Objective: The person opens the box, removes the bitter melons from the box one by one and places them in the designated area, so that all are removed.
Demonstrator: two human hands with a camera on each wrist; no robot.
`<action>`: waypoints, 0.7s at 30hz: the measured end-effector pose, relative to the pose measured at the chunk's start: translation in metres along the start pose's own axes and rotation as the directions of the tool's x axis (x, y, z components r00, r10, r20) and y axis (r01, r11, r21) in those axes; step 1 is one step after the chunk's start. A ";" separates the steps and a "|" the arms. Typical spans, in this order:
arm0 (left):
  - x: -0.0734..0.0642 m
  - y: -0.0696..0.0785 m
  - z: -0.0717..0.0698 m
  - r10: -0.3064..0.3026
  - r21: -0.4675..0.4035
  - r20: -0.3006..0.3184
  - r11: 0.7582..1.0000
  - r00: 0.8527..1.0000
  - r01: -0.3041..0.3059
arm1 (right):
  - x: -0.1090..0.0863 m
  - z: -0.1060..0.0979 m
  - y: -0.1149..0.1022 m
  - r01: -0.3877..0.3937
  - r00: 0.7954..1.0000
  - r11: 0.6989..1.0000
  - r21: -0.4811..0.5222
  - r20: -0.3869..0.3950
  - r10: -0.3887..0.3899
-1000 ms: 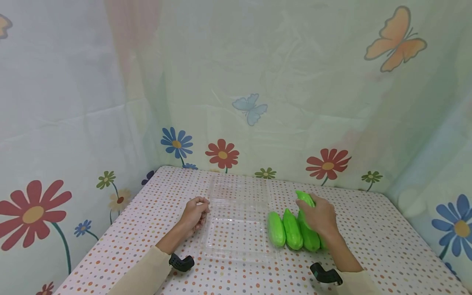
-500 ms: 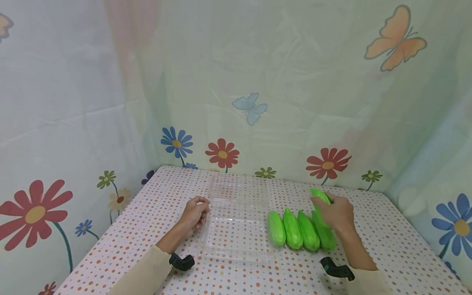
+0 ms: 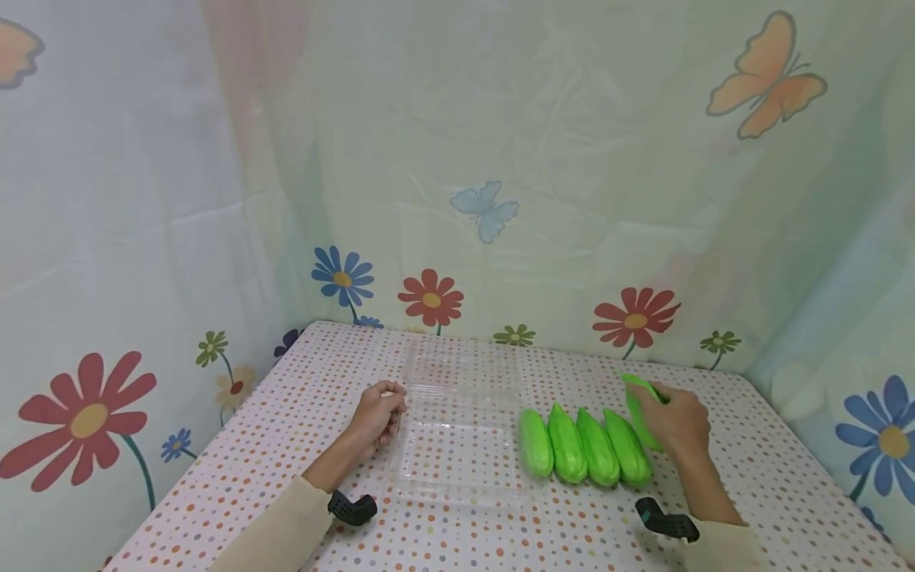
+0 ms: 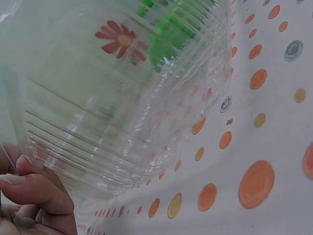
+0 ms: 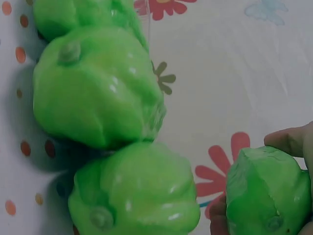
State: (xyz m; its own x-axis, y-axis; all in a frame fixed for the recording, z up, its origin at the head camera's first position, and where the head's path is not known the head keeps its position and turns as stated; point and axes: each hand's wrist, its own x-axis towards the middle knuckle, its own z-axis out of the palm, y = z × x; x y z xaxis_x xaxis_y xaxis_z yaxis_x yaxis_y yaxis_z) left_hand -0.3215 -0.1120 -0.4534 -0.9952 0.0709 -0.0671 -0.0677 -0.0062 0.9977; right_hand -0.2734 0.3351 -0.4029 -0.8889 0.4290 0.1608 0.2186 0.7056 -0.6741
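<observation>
A clear plastic clamshell box [image 3: 457, 491] lies opened on the table, its lid [image 3: 461, 367] folded back toward the wall. My left hand [image 3: 377, 411] is at the box's left edge; in the left wrist view the thumb and fingertips [image 4: 30, 164] pinch its rim. Several long, bright green vegetables [image 3: 568, 449] lie side by side just right of the box, pointed ends away from me. Right of that row, my right hand [image 3: 679, 417] grips another green vegetable [image 5: 269, 191], held apart from the rest, its blunt, lobed end showing in the right wrist view.
A white tablecloth with coloured dots [image 3: 772, 477] covers the table. Behind and at both sides hangs a curtain [image 3: 608, 159] printed with flowers and butterflies. A black wrist camera [image 3: 352, 508] sits by the left sleeve, another wrist camera [image 3: 666, 520] by the right.
My right hand has moved right with the green vegetable, away from the row, whose rightmost piece now shows whole. The left hand and the box have stayed in place.
</observation>
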 end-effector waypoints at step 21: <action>-0.001 0.000 -0.001 0.012 -0.004 0.016 1.000 1.000 -0.012 | 0.008 -0.001 0.027 -0.063 0.997 0.997 -0.042 0.043 0.065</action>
State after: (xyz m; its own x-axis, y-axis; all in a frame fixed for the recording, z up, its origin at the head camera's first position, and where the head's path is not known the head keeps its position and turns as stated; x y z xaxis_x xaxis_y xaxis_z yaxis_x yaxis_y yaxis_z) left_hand -0.3208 -0.1132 -0.4536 -0.9947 0.0867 -0.0547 -0.0559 -0.0114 0.9984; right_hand -0.2744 0.3584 -0.4184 -0.8894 0.4492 0.0855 0.2909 0.7001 -0.6521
